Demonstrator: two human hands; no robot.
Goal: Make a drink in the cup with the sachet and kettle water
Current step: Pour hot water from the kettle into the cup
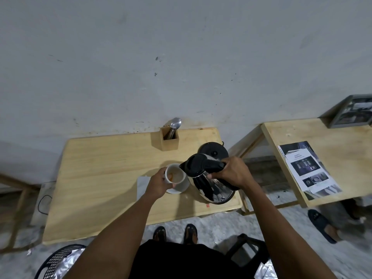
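Note:
A white cup (178, 178) stands on a white saucer (173, 191) on the wooden table (104, 178). Orange-brown liquid or powder shows inside it. My left hand (158, 185) grips the cup's left side. My right hand (233, 173) holds the black handle of a steel kettle (209, 178), lifted and tilted left, with its spout at the cup's right rim. No stream of water is discernible. I cannot make out a sachet; a white paper (143, 185) lies under my left wrist.
The kettle's black base (214, 151) sits behind the kettle. A wooden holder (169, 138) with a spoon (175, 124) stands at the table's back edge by the wall. A second table (322, 154) with a printed sheet (306, 168) is at right. My feet, a stool and a basket are below.

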